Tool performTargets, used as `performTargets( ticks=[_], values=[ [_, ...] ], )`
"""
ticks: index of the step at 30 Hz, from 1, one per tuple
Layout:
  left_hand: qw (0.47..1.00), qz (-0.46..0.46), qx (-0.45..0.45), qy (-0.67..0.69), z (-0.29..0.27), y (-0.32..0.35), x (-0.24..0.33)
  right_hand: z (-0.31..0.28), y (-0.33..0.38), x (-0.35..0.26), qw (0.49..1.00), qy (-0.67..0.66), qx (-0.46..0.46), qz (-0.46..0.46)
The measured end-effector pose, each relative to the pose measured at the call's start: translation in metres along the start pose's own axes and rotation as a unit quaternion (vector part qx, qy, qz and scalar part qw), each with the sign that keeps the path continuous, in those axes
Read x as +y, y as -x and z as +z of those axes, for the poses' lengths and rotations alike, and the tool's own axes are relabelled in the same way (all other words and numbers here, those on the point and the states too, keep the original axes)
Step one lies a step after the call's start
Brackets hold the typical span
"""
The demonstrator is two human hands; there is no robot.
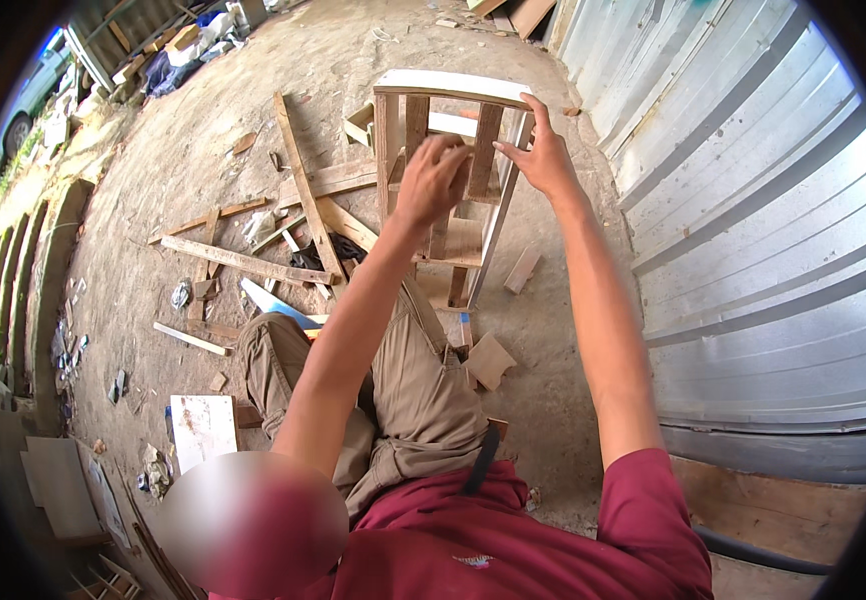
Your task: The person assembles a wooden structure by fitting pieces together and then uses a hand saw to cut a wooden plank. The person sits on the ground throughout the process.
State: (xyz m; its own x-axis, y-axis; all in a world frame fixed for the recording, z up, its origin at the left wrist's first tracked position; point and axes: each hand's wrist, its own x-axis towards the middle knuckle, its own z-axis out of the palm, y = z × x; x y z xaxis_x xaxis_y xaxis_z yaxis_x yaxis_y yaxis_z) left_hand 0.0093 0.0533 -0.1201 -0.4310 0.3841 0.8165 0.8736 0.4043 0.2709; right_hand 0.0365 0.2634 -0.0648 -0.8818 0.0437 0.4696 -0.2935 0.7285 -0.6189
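Observation:
A tall wooden shelf frame [465,250] stands upright before my knees, with a white-topped board across its top and several crosspieces inside. My right hand [545,155] grips its upper right corner, index finger on the top board and thumb lower by the side upright. In front of the frame's upper opening is my left hand [436,182], slightly blurred, with its fingers curled together. Whatever those fingers may hold is hidden.
Loose wooden strips [253,262] lie criss-crossed at the left, near a handsaw [278,303] by my knee. A small wood block [523,270] and a wood offcut [491,361] lie right of my legs. Corrugated metal sheeting [743,200] walls the right side.

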Motion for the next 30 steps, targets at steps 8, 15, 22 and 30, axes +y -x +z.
performTargets(
  ticks=[8, 15, 22, 30],
  values=[
    [0.953, -0.265, -0.120, 0.088, 0.033, 0.026, 0.004, -0.006, 0.003, -0.005, 0.997, -0.038, -0.034, 0.052],
    [0.943, -0.194, -0.270, 0.012, 0.037, 0.025, -0.015, -0.001, -0.001, -0.004, 1.000, -0.022, 0.001, 0.008],
    [0.932, -0.216, -0.290, 0.031, 0.034, 0.021, -0.018, -0.004, 0.003, -0.004, 0.996, -0.063, -0.033, 0.047],
    [0.915, -0.257, -0.307, 0.055, 0.036, 0.018, -0.016, -0.005, 0.007, 0.002, 0.999, -0.047, 0.005, -0.001]
  ],
)
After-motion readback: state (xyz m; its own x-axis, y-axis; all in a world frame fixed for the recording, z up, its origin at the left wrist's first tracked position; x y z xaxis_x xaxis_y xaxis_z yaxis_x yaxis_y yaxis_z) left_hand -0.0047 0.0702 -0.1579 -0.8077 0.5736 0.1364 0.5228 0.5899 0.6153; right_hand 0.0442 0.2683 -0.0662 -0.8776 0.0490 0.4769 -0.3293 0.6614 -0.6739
